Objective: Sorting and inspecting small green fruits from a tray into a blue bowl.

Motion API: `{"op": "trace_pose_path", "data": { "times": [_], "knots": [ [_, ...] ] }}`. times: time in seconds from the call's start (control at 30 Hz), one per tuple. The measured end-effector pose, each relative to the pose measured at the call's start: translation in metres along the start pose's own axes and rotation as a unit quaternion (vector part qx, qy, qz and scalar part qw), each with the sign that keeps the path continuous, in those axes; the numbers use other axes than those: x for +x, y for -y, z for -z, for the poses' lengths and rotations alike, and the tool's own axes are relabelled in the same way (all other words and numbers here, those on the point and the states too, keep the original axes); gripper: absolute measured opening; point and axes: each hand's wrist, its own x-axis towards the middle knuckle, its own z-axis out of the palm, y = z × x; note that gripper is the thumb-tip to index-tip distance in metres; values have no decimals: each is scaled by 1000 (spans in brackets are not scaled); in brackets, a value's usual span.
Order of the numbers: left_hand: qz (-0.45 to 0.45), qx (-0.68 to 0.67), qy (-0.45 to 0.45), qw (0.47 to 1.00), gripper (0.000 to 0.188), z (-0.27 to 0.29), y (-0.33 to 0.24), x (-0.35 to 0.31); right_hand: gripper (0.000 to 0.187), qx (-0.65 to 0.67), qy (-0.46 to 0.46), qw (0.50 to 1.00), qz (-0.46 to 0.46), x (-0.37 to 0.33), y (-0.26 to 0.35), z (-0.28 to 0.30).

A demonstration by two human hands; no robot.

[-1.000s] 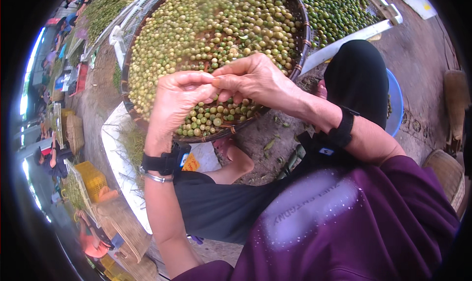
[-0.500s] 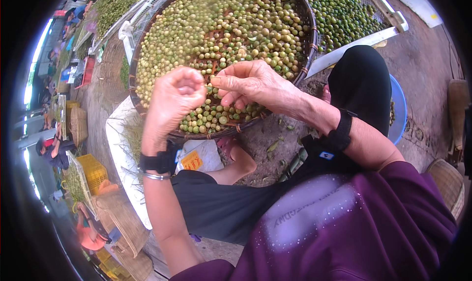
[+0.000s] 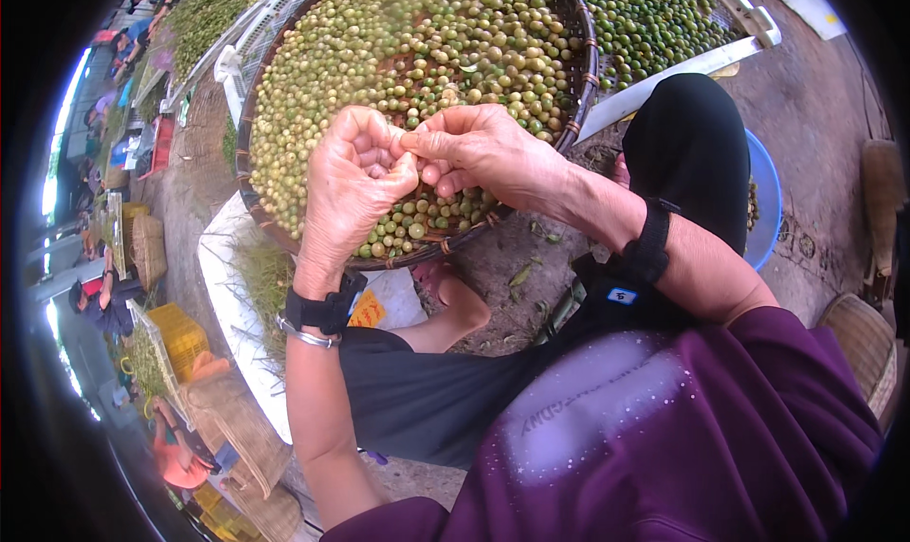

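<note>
a: what do you see?
b: the left hand (image 3: 358,177) and the right hand (image 3: 488,158) meet over the near part of the round woven tray (image 3: 591,63), fingers curled, their tips together.
a: gripping something?
b: i can't tell; anything between those tips is too small to make out.
a: and the pale green fruit (image 3: 303,144)?
b: across the tray, under and beyond both hands. darker green fruit (image 3: 645,25) sits on a white-framed rack (image 3: 664,77) at the far right; a blue basin (image 3: 773,191) stands right of the knee (image 3: 697,115).
</note>
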Motion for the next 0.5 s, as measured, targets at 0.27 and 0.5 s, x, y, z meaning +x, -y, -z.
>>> {"op": "trace_pose_path", "data": {
  "times": [0.27, 0.5],
  "knots": [
    [-150, 441, -19, 885, 11, 40, 5, 9, 12, 30, -31, 999, 3, 4, -5, 3],
    [-27, 395, 87, 914, 18, 44, 32, 2, 12, 31, 0, 999, 9, 10, -16, 5]
  ]
}}
